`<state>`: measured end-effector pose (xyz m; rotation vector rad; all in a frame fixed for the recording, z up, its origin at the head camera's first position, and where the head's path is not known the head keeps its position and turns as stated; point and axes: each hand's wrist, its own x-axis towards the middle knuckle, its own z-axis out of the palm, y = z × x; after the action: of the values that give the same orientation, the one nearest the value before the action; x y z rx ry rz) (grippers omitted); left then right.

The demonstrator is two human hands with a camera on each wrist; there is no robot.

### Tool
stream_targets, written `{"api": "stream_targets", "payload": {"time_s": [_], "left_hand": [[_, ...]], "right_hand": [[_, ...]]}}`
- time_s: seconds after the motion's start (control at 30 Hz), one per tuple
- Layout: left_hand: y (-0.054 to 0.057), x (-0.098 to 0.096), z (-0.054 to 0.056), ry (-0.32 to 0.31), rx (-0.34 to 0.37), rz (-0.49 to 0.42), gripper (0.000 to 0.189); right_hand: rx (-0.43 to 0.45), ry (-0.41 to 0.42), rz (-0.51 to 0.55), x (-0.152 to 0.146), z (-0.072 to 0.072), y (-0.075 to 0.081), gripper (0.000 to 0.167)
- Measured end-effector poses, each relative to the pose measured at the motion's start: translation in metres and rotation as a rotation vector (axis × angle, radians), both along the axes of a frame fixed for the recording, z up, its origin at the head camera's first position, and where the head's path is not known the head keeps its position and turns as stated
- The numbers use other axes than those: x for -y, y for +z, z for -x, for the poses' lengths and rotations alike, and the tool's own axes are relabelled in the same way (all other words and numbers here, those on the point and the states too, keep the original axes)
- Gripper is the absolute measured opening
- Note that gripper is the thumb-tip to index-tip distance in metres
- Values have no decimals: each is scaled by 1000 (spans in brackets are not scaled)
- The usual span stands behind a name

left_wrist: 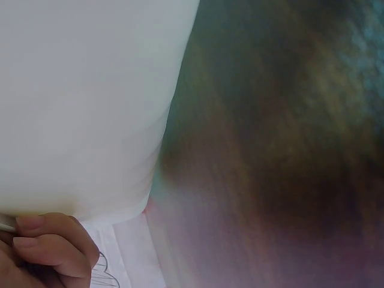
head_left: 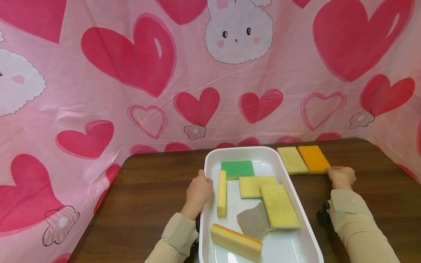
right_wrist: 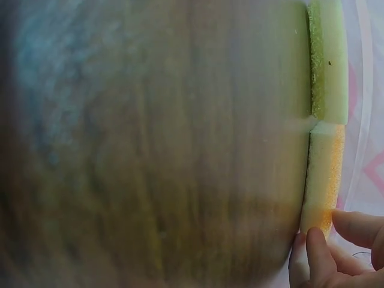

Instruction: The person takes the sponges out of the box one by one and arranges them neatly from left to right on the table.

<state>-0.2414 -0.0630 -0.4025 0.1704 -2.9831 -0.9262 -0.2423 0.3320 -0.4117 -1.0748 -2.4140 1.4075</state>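
Right hand (head_left: 342, 178) pinching orange sponge (head_left: 314, 159), white tray (head_left: 283, 244)

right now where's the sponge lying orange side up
In the head view, the orange sponge lies on the table just right of a yellow sponge, its near corner held by the right hand.

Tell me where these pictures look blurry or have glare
Head view: mostly sharp, with bright glints on the white tray; left wrist view: the table is badly blurred, bluish at upper right; right wrist view: table smeared too, its edge bowed, while the orange sponge looks clearer.
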Motion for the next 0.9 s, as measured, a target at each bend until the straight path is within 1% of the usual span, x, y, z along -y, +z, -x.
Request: {"api": "stream_targets", "payload": {"time_s": [0.17, 0.4, 0.7, 0.9], "left_hand": [[1, 0, 0, 0, 8, -6, 33], [1, 0, 1, 2, 7, -3, 34], [2, 0, 1, 6, 22, -12, 33], [3, 0, -1, 4, 33, -19, 36]], "right_hand": [[-7, 9, -40, 1, -1, 1, 51], [-24, 6, -53, 1, -2, 1, 52], [-63, -14, -45, -1, -5, 3, 56], [-79, -20, -37, -5, -9, 8, 58]]}}
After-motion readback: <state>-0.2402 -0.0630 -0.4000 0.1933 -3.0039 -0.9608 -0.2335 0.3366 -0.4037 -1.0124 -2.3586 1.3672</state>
